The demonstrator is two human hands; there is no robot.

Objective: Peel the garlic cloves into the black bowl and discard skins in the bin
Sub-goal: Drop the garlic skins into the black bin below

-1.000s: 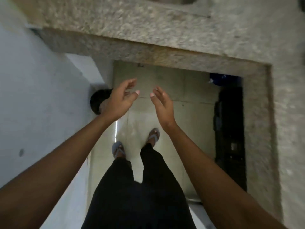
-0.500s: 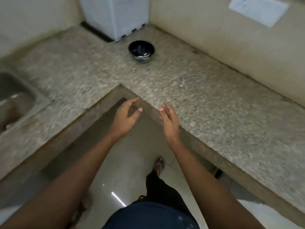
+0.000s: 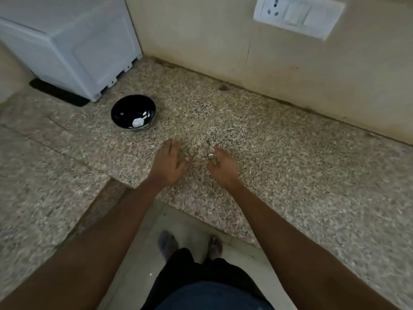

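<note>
Garlic cloves [image 3: 138, 122], pale and peeled, lie in the black bowl [image 3: 133, 112], which stands on the speckled stone counter [image 3: 279, 157] near its back corner, just in front of the white appliance [image 3: 73, 45]. A second ago I was looking down at the floor by the dark bin with both hands spread; now I face the counter again, so I judge the skins are dropped and I am back for what remains. My left hand [image 3: 168, 163] hovers over the counter near its inner front corner, fingers loosely spread and holding nothing. My right hand [image 3: 221, 166] hovers just beside it, fingers loosely curved; a small pale scrap [image 3: 210, 155] sits at its fingertips, and I cannot tell whether I touch it. The biggest clove lies flat in the bowl's near side, its long axis roughly along the counter's back edge; which end is the tip I cannot make out.
</note>
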